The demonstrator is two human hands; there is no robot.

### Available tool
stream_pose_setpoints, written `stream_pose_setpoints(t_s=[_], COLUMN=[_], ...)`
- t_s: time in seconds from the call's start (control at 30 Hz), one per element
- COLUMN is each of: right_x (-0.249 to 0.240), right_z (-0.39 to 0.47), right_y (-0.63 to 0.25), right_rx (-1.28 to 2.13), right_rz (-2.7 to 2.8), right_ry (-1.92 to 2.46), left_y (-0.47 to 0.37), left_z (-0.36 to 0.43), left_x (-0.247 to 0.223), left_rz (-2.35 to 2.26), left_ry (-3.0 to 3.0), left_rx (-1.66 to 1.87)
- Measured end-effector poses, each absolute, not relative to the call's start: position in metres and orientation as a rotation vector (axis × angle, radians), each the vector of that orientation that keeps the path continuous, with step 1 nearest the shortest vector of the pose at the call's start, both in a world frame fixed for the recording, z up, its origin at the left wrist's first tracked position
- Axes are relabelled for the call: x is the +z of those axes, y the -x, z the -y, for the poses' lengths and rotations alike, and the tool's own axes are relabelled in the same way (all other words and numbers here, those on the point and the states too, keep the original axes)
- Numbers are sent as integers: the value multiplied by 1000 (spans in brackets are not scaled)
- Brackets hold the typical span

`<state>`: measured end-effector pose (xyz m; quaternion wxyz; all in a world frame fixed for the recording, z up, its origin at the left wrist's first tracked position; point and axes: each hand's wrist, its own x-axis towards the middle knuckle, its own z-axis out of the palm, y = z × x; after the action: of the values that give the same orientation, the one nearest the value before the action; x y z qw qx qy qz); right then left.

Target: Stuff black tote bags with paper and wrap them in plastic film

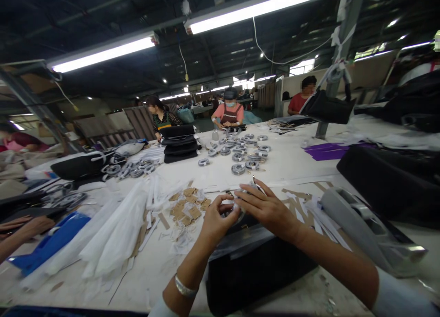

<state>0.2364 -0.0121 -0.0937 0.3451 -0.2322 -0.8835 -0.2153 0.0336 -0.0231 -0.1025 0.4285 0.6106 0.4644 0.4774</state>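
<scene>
— What's in your grip right now?

— A grey, smooth-looking coiled strap (pixel 238 220), just right of the frame's centre, mostly hidden by my fingers. My left hand (pixel 219 220) pinches it, thumb against curled fingers; my right hand (pixel 270 211) lies over it, fingers long and slightly spread. Is that one clamping or only resting? I can't tell from here.

— Heavy?

— Light, I'd judge, and bendy rather than stiff. The sheen hints at some slip. Hardly fragile, but a loose coil could spring open, so the sound hold is across the bundled turns, thumb on one side, fingers on the other.

— And underneath?

— A black, soft-looking fabric bag (pixel 257 276) at lower centre, with thin clear plastic film (pixel 237 249) across its upper part. That film could slide or snag.

— Room to move?

— Tight on the left: small tan cardboard tags (pixel 187 207) sit near my left hand. Over on the right, the grey plastic tape dispenser (pixel 359 230) shows hard edges near my forearm. The easier way is toward the upper middle, where the white tabletop (pixel 292 166) shows around the other grey coiled straps (pixel 238 172).
</scene>
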Motion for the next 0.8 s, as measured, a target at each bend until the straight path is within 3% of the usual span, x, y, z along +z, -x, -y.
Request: stream_pose_setpoints(t_s=[0.23,0.47,0.8], right_x=[-69,-54,-180], right_z=[-25,-49,-8], right_y=[-223,-235,-333], right_rx=[-604,-555,312], right_rz=[2502,2189,2171], right_ry=[593,1151,1718], left_y=[-27,12,48], left_z=[10,-50,16], left_x=[-101,-100,-171], left_rz=[-1205,-1479,-1572], left_ry=[-1654,-1863,-1482], left_rx=[1193,1532,1072])
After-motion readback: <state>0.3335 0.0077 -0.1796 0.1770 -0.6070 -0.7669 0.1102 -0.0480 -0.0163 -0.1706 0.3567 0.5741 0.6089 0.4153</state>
